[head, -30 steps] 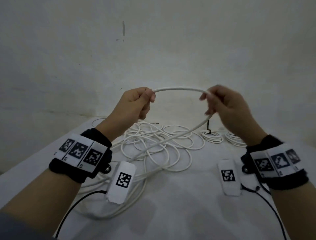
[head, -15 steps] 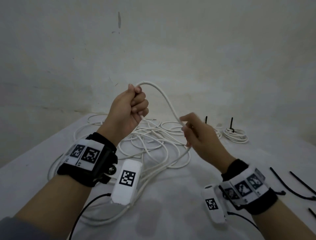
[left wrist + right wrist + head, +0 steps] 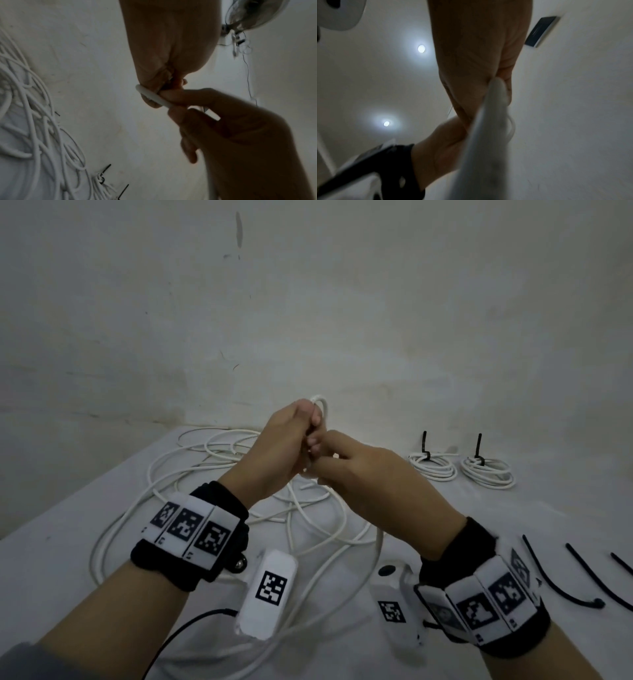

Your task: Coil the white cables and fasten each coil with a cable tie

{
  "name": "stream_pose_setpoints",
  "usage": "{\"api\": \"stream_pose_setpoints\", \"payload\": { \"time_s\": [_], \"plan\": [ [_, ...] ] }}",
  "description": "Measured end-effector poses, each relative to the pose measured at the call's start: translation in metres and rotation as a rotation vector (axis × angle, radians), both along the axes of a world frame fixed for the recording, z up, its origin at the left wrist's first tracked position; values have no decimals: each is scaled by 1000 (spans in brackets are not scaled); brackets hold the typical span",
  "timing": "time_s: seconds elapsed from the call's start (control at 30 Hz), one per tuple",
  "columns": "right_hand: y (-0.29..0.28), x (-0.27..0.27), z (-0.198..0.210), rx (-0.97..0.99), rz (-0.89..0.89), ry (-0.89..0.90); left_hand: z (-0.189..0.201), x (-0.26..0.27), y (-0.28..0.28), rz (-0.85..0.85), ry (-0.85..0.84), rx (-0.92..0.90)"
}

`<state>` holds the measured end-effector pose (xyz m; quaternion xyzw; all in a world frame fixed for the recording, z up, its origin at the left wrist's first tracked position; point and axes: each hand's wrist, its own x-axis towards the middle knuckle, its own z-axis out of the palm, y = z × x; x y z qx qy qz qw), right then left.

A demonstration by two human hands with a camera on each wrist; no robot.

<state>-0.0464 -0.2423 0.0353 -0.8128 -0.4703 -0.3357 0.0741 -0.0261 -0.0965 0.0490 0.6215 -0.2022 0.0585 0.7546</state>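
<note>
A long white cable [image 3: 239, 474] lies in loose tangled loops on the white table [image 3: 68, 525]. My left hand [image 3: 291, 440] is raised above it, fingers curled round a small loop of the cable [image 3: 322, 405] that pokes out over the fist. My right hand [image 3: 356, 474] meets the left from the right and pinches the same cable just below that loop. The left wrist view shows the white cable [image 3: 154, 97] passing from the left hand [image 3: 163, 81] into the right hand's fingers [image 3: 185, 105]. Blurred cable [image 3: 488, 121] fills the right wrist view.
Two finished coils [image 3: 433, 467] [image 3: 488, 472] with black ties stand at the back right of the table. Loose black cable ties [image 3: 561, 577] [image 3: 599, 573] lie at the right edge. A wall rises behind the table.
The right hand, which held the cable lower and apart, has come up to the left hand. The arc between the hands has closed into a small loop at the left fist.
</note>
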Motion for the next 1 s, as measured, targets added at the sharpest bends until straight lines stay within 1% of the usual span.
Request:
{"api": "stream_pose_setpoints", "payload": {
  "time_s": [0.07,0.13,0.2,0.27,0.37,0.5,0.6,0.67,0.73,0.77,0.8,0.87,0.93,0.97,1.0],
  "plan": [
    [-2,2,-2,70,72,76,-4,3,1,15,-51,142],
    [-7,8,0,101,113,158,-4,6,4,33,-82,242],
    [-18,14,6,159,93,282,-1,6,10,43,-66,237],
    [-28,15,11,200,43,357,2,7,15,57,-31,169],
    [-32,15,12,202,43,332,6,8,14,86,-11,93],
    [-24,18,5,218,78,348,8,9,1,-3,-10,-81],
    [-26,20,3,287,66,403,10,11,-2,-8,-56,-235],
    [-29,25,1,461,28,528,14,14,2,5,-78,-375],
    [-30,30,-1,741,49,708,23,15,11,18,-89,-498],
    [-31,32,-3,856,68,805,27,15,16,20,-92,-548],
    [-31,34,-4,926,90,899,32,15,21,15,-90,-591],
    [-31,39,-9,953,159,1072,38,15,32,6,-83,-668],
    [-31,43,-14,907,224,1195,41,16,40,10,-88,-716],
    [-31,43,-16,875,225,1209,41,15,43,12,-94,-725],
    [-31,43,-17,835,201,1172,41,15,44,17,-99,-721]
  ]
}}
